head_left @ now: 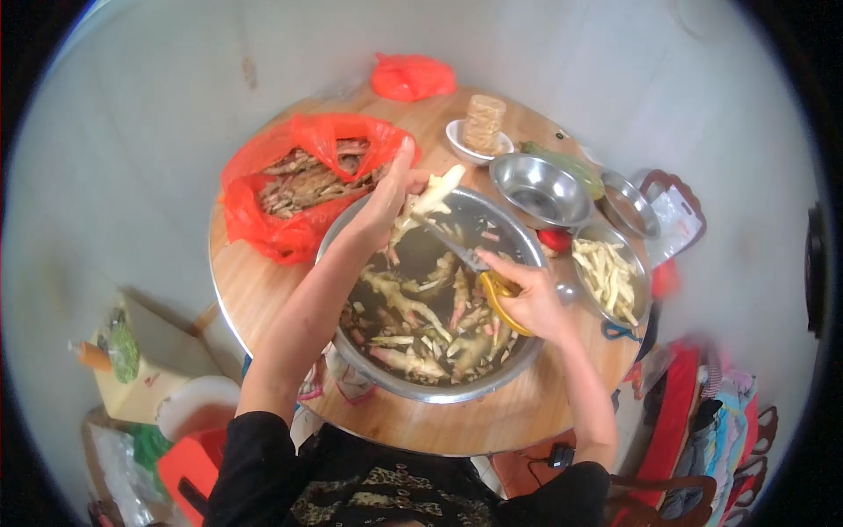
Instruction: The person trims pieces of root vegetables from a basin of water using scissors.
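My left hand (392, 195) holds a pale, knobbly root piece (433, 195) above the left rear part of a large metal basin (446, 393). In my right hand (530, 300) are scissors with yellow handles (501, 303), their blades reaching toward the held root. Below both hands, several pale roots (399, 299) with pinkish tips and small cut bits lie in the basin's dark water.
A red plastic bag (283, 243) of brown roots stands left of the basin. On the right are a metal bowl (543, 189), a bowl of pale pieces (606, 277) and a white bowl (477, 155). Another red bag (413, 77) lies at the back.
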`<state>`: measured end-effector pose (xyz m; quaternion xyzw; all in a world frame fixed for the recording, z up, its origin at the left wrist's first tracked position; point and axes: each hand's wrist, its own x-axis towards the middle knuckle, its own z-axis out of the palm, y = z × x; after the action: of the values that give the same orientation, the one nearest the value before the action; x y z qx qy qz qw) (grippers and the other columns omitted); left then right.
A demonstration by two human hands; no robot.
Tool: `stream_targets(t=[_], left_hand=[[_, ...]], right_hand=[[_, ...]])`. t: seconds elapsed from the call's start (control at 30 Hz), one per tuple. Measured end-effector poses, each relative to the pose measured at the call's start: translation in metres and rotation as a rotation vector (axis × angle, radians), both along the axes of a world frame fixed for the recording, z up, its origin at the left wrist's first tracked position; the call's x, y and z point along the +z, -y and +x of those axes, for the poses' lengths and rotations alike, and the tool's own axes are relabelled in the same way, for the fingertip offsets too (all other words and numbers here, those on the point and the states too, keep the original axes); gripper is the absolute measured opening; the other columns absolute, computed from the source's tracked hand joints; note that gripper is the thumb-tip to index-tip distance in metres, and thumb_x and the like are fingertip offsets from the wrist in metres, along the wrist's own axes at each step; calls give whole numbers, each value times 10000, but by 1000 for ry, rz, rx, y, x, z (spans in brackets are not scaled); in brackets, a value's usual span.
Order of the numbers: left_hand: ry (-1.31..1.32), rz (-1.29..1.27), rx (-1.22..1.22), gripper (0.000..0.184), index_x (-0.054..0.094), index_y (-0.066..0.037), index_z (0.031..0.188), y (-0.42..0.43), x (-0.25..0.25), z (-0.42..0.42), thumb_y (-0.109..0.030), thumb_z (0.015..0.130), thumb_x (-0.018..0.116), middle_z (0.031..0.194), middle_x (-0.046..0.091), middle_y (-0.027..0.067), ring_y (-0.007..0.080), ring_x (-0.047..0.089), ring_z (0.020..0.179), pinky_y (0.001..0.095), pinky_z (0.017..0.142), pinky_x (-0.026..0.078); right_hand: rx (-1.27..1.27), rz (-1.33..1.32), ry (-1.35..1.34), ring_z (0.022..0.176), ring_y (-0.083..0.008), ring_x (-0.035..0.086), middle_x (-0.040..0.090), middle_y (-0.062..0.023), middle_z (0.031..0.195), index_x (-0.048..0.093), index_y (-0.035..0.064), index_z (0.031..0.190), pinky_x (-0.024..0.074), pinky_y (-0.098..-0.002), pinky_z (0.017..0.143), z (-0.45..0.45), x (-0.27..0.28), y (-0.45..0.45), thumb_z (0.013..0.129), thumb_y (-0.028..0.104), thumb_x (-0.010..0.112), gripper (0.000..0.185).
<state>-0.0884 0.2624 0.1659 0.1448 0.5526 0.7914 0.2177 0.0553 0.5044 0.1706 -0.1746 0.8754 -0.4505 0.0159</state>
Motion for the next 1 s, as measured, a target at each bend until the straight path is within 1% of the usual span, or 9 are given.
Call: stream_targets(t=[0.1,0.3,0.4,0.47,0.57,0.7,0.8,0.9,1.0], left_hand=[[-42,-27,10,981,613,5,1285,-1,-3,-3,-798,949,162,1056,718,121,181,687,914,329,822,558],[-11,-85,103,955,638,2,1241,0,11,11,-792,952,191,987,720,121,181,681,873,334,802,552],[-85,-337,107,715,693,-6,1123,2,-4,-2,-639,987,388,923,726,133,193,684,848,394,818,552],[-573,-840,124,462,719,-6,996,-6,-51,-31,-433,929,555,906,727,166,252,697,841,463,855,540],[-641,-1291,97,372,732,17,992,-15,-62,-20,-305,840,625,1032,719,219,358,695,904,437,825,528],[-695,-1307,119,362,739,15,987,-7,-50,-19,-292,830,627,1044,718,226,368,703,911,453,810,526],[-688,-893,212,308,734,9,972,9,-32,-23,-261,862,635,986,741,170,286,713,832,420,752,541],[-252,-53,197,357,680,-2,1132,9,-15,-10,-320,999,587,919,720,78,150,679,776,280,691,556],[-1,250,77,342,665,-14,1158,8,-4,-2,-304,990,599,954,714,99,157,677,796,296,707,569]], right_hand=[[-201,-127,-167,1218,-215,630,657,-141,1330,591,80,1384,468,-292,1022,-19,-21,-4,816,-88,598,593],[13,100,-140,1035,-307,708,700,-182,1194,628,137,1351,558,-357,868,1,-10,2,775,3,638,592],[25,284,-291,852,-386,701,724,-186,999,664,157,1294,563,-428,739,4,7,1,782,129,660,513],[-49,771,-370,799,-355,702,707,-186,879,669,150,1254,546,-454,684,3,21,1,789,172,663,465],[6,928,-389,776,-344,700,689,-181,816,666,126,1183,527,-469,647,2,20,7,778,192,679,411],[78,1018,-319,798,-344,702,695,-168,845,650,118,1198,528,-462,678,10,31,8,779,206,690,430],[-16,967,-314,855,-346,698,693,-184,969,609,156,1325,530,-468,725,22,45,0,790,288,717,561],[-109,881,-346,912,-354,686,669,-190,1083,539,214,1437,537,-463,776,25,48,-14,791,415,748,707],[-125,735,-304,955,-363,670,651,-179,1110,521,256,1462,538,-451,823,24,43,-17,782,526,764,771]])
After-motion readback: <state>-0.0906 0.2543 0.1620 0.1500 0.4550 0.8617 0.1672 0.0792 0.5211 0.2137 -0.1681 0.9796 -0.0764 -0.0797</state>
